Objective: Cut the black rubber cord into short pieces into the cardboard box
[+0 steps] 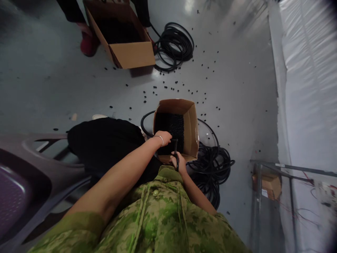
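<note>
Over the near side of an open cardboard box (193, 131), my left hand (163, 137) is closed, with a bracelet at its wrist. A black hose (142, 123) bends round the box's left side and runs in under that wrist; the fingers appear closed on its end, which is mostly hidden. My right hand (180, 161) grips a dark hand tool (176, 149) with a black curved handle, its narrow front pointing into the box beside my left fingertips. Many small black pieces (171, 123) fill the bottom of the box.
Coiled black hose (214, 161) lies right of the box, and another coil (179, 42) farther off. A larger cardboard box (131, 54) stands between another person's legs. Black bits (176, 82) are scattered over the grey floor. A chair (28, 175) is at left, a metal frame (259, 186) at right.
</note>
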### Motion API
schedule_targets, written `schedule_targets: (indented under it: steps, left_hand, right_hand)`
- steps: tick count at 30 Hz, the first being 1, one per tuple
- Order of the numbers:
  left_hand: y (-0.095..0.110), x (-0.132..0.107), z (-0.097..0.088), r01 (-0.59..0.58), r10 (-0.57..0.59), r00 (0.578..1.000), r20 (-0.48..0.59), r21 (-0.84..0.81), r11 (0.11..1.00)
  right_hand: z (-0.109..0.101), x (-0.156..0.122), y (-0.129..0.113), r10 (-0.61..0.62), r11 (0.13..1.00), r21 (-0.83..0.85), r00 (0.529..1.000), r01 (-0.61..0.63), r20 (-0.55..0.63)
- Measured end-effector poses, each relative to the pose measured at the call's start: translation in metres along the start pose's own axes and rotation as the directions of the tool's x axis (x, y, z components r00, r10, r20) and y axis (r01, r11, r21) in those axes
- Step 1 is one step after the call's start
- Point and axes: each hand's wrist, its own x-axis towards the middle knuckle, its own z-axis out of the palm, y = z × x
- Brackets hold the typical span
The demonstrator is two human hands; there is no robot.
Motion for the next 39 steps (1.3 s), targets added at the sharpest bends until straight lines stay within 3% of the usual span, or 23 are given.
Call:
schedule_targets:
  steps: [39]
  left_hand:
    - [-0.0001, -0.002, -0.002, 0.014, -0.014, 1.0, 0.01, 0.025, 1.0]
  right_hand:
    - [-0.0014, -0.0002, -0.0006, 0.009, 0.999, -0.042, 1.0, -0.008, 0.023]
